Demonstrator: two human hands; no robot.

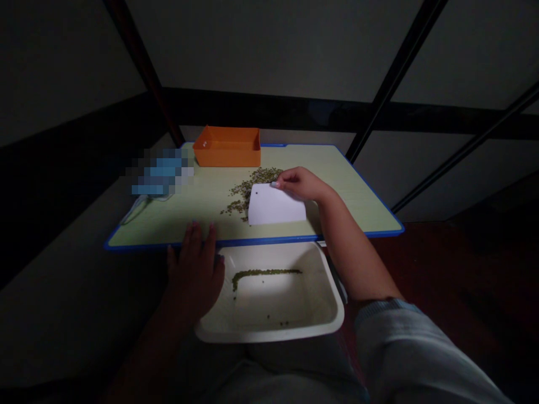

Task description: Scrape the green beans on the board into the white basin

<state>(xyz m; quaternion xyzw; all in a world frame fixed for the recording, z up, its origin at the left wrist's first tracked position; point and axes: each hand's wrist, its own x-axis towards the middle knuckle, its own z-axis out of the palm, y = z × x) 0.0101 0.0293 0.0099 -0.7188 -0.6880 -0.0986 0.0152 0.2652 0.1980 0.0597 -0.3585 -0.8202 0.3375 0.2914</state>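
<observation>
My right hand [300, 183] pinches the top edge of a white flat scraper card [275, 206] that stands on the pale green table [337, 185], just right of a scatter of small green beans [246, 191]. My left hand [194, 269] grips the left rim of a white tray [324, 314] held below the table's front edge, its fingertips reaching up to that edge. A line of green beans [265, 273] lies along the tray's far inner side, with a few more near its front.
An orange bin [227, 147] sits at the table's back edge. A blurred blue object [162, 171] lies at the left, with a thin cord trailing toward the front left corner. Dark metal struts rise behind the table.
</observation>
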